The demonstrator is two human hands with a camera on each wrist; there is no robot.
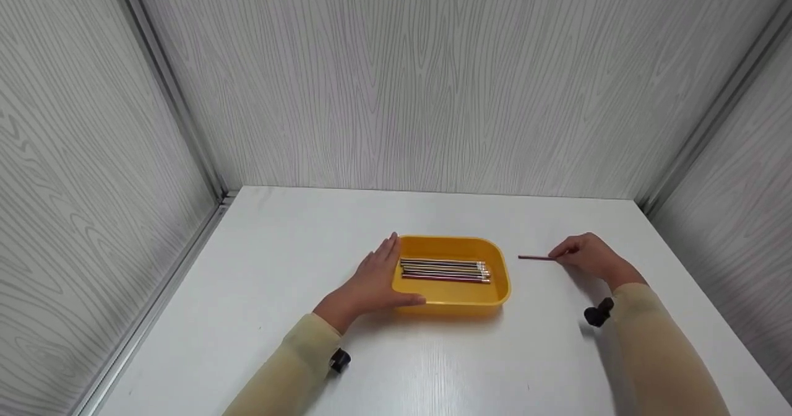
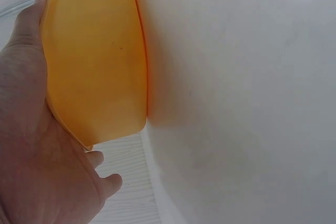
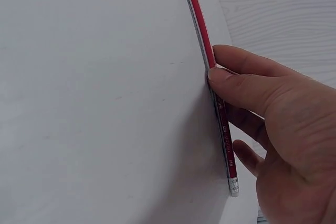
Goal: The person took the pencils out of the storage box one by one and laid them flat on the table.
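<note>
A yellow plastic tray point(image 1: 455, 309) stands on the white table, and several pencils point(image 1: 444, 270) lie side by side in it, their eraser ends to the right. My left hand point(image 1: 370, 283) rests on the tray's left end, fingers straight along the far side and thumb over the near rim. In the left wrist view the palm lies against the tray wall point(image 2: 100, 61). To the right of the tray, my right hand point(image 1: 585, 255) pinches a red pencil point(image 3: 202, 17) between thumb and fingers. Its white eraser end points back past the palm, close to the table surface.
The white table point(image 1: 297, 242) is bounded by a grey wood-grain panel point(image 1: 421, 82) at the back and by similar panels at the left point(image 1: 80, 156) and right point(image 1: 736, 205). A metal rail point(image 1: 154, 298) runs along the left side.
</note>
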